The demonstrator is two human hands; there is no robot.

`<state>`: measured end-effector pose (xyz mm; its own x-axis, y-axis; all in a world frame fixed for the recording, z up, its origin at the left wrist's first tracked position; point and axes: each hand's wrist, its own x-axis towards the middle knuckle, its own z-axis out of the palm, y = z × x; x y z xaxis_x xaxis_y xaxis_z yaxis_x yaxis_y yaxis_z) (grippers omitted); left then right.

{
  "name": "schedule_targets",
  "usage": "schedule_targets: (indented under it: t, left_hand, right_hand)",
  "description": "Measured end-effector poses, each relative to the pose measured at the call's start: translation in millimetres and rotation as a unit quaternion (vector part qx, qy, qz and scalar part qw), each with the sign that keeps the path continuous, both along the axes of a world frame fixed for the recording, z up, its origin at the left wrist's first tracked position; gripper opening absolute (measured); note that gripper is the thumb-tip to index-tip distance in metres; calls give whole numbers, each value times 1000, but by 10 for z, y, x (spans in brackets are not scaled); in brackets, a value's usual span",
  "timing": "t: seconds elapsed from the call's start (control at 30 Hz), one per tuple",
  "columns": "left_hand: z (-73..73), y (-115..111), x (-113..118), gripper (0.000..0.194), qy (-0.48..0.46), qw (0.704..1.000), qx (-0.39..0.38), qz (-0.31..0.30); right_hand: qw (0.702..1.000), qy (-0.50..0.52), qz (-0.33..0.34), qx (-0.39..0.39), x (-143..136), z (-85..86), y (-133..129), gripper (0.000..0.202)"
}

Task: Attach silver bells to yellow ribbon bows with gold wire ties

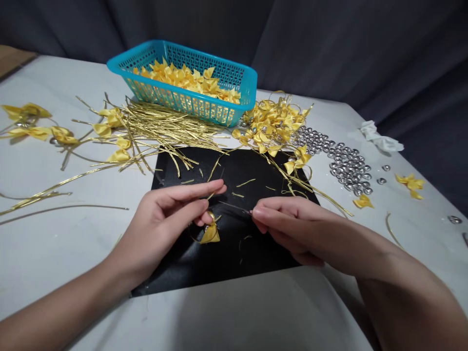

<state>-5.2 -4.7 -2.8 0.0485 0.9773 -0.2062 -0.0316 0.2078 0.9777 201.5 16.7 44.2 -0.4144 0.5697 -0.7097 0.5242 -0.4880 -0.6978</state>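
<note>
My left hand [170, 209] is closed in a pinch over the black mat [226, 265], thumb against fingers, on a gold cord. Below its fingertips hangs a yellow ribbon bow [211, 234] tied to that cord, with a loop curving behind the fingers. Opposite it, my right hand [288, 219] pinches the end of a thin, dark strand [234, 206] that stretches toward the left fingertips. Whether this strand is a wire or a needle is too fine to tell.
Behind the mat, a blue basket [183, 97] holds yellow bows beside a pile of gold cords [164, 124]. Finished-looking corded bows [274, 119] heap at its right, near silver beads [349, 168]. White crumpled material [380, 136] lies far right. Cord scraps [245, 183] dot the mat.
</note>
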Motion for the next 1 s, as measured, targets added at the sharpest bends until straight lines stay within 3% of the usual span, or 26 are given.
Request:
schedule_targets:
  t: [0.17, 0.6, 1.0]
  left_hand:
    - [6, 2, -8, 20, -6, 1000, 4, 6]
    - [11, -4, -5, 42, 21, 999, -22, -14]
    - [64, 10, 21, 42, 57, 998, -19, -37]
  right_hand:
    - [1000, 6, -7, -7, -8, 22, -2, 44]
    - [999, 23, -19, -12, -49, -20, -37, 43]
    - [999, 26, -24, 5, -109, -84, -74, 40]
